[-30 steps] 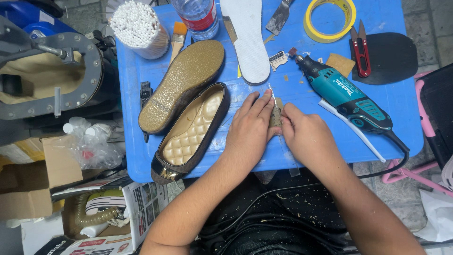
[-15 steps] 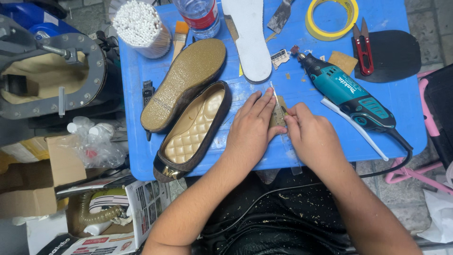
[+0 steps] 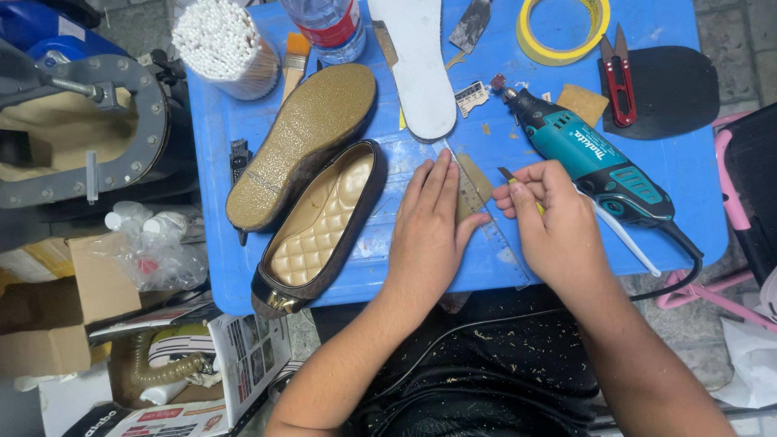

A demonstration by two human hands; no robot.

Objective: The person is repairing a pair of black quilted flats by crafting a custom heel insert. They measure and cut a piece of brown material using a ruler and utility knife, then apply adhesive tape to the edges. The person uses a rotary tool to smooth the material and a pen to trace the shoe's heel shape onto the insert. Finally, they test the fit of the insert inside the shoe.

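Left hand was pressed flat on a clear ruler over a tan strip at the table's six o'clock, while a small knife was pinched by the right hand, so cutting seemed underway, calling for a steady pull along the ruler's edge.

A blue bench is seen at the centre. On it, two flat shoes lie side by side toward 9 o'clock: one shoe turned sole up, the other shoe showing its quilted gold lining. A white insole is placed toward 12 o'clock, with a plastic bottle just beside it. A cup of white sticks stands toward 11 o'clock. A teal rotary tool, a roll of yellow tape and red snips on a black sole piece are found toward 1 and 2 o'clock.
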